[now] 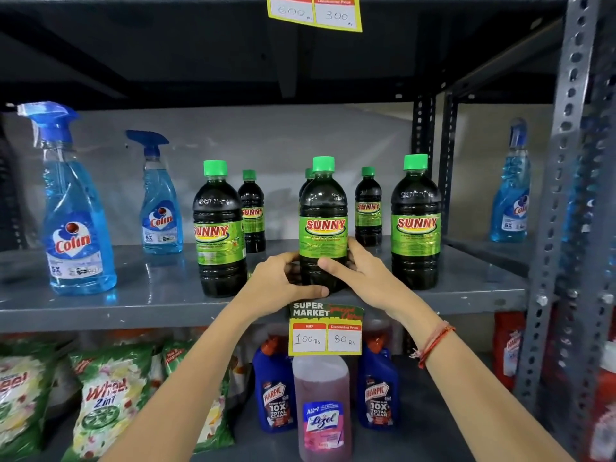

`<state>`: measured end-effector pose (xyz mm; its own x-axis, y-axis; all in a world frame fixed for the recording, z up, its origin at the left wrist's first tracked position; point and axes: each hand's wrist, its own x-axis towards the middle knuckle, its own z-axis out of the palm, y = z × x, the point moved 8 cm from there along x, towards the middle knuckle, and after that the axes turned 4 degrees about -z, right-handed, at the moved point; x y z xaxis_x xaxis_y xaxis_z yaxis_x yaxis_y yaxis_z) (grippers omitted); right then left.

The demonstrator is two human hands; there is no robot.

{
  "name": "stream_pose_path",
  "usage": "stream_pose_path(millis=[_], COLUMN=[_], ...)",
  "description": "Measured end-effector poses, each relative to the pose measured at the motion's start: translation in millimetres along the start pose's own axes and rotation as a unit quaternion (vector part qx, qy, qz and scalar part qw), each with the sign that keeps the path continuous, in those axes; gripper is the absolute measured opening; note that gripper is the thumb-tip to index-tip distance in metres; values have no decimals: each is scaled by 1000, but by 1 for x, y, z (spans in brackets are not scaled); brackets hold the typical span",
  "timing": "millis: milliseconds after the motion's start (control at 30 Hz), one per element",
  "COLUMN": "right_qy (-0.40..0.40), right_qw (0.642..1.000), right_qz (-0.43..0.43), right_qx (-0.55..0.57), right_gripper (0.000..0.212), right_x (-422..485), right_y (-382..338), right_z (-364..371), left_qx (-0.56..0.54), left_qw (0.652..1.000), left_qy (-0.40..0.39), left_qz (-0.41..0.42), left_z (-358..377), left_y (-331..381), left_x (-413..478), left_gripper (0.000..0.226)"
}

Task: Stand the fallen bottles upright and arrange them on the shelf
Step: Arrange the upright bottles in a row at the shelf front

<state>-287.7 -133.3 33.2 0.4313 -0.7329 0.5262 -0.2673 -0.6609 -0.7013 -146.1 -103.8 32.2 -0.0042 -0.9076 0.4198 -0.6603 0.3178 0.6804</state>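
Note:
A dark Sunny bottle with a green cap (324, 208) stands upright at the front middle of the grey shelf (160, 295). My left hand (283, 281) and my right hand (356, 271) both wrap its lower part. Another upright Sunny bottle (218, 228) stands to its left, and one more (416, 225) to its right. Behind them stand three smaller-looking Sunny bottles (252, 211), (368, 208), the third (308, 176) mostly hidden by the held bottle. No bottle in view lies on its side.
Two blue Colin spray bottles (75, 211) (161, 201) stand at the shelf's left, one more (511, 191) on the neighbouring rack. A price tag (325, 331) hangs from the shelf edge. Below are Harpic bottles (275, 395), a Lizol bottle (321, 411) and detergent bags (106, 401). A steel upright (563, 161) is at right.

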Motion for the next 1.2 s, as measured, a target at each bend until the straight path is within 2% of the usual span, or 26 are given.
stream_pose_path(millis=[333,400,500,567,667,767,833,900,967,1000,1100,1200], right_qy=[8,76,250,312,299,209,141,85,40,23,4,-4], right_qw=[999,996,962,933,917,944,966,983,994,997,999,999], right_qz=[-14,-44,-105,-166,-248,-245,-207,-153,-98,-79,-43,-29], right_qx=[-36,-19,-26,-63,-96,-78,-69,-54,-25,-9,27,36], right_gripper=[55,45,47,39,33,39,49,64,79,83,74,70], right_x=[-5,-9,-25,-38,-45,-31,-15,3,19,26,37,43], right_y=[-8,-15,-19,-33,-62,-79,-80,-75,-71,-69,-68,-65], right_z=[2,-6,-24,-22,3,40,69,93,110,116,123,127], left_qx=[32,70,61,45,48,33,55,88,108,105,71,92], left_qw=[999,997,991,980,943,922,939,962,973,977,989,992], left_qy=[15,43,107,172,304,368,334,260,204,184,129,73], left_qz=[-5,13,45,85,128,111,66,9,-4,1,-26,-34], left_z=[-5,-8,-18,-33,-68,-99,-110,-113,-115,-114,-114,-113], left_y=[6,12,16,16,4,-19,-41,-62,-68,-66,-67,-70], left_x=[-8,-17,-42,-66,-99,-105,-94,-79,-70,-65,-54,-45], left_gripper=[56,56,63,49,30,40,57,77,90,89,92,89])
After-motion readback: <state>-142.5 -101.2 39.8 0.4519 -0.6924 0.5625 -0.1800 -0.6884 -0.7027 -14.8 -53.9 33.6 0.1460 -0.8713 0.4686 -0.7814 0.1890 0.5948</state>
